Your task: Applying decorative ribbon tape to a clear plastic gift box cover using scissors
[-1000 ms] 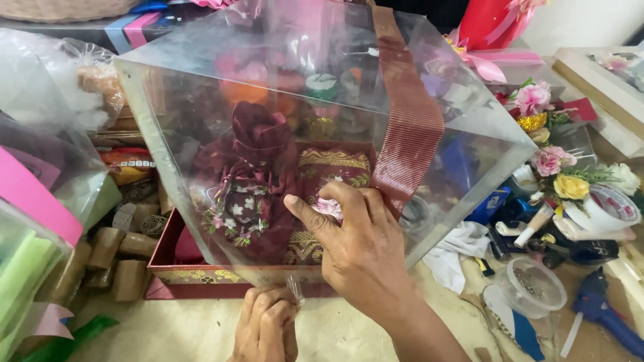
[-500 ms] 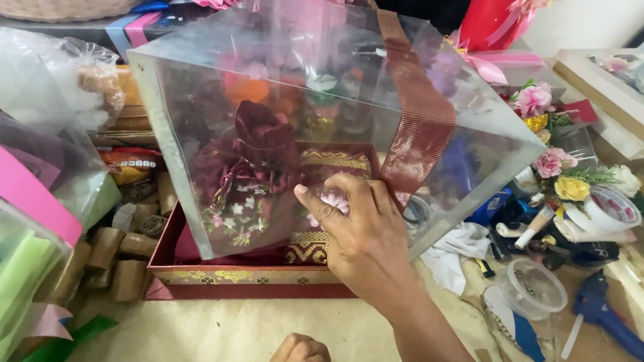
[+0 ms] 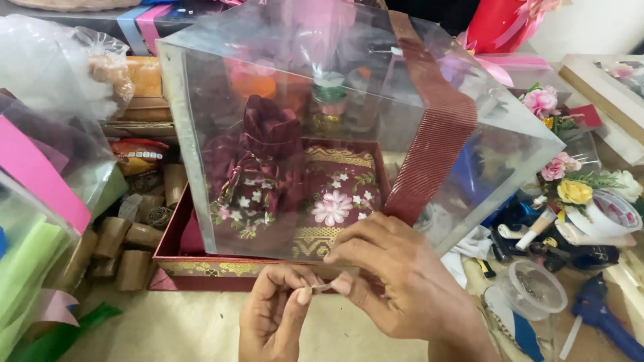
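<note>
A clear plastic box lid (image 3: 282, 127) with a maroon ribbon band (image 3: 436, 144) is tipped up over a maroon and gold tray (image 3: 201, 265). Folded maroon cloth with white and pink embroidered flowers (image 3: 295, 188) lies inside the tray. My right hand (image 3: 396, 281) rests at the lid's lower front edge, its fingertips pinching a small thin piece. My left hand (image 3: 278, 315) is below it, thumb and forefinger meeting the same small piece (image 3: 320, 287); what the piece is, I cannot tell.
Pink and green paper sheets (image 3: 33, 221) and a plastic bag sit at the left, with several cardboard rolls (image 3: 127, 248) beside the tray. At the right lie artificial flowers (image 3: 570, 181), a tape roll (image 3: 614, 211), a small clear cup (image 3: 530, 288) and a blue tool (image 3: 600, 318).
My right hand slid down from the lid's face to its lower edge. My left hand dropped almost out of view, then rose to meet the right fingertips. The lid tipped slightly.
</note>
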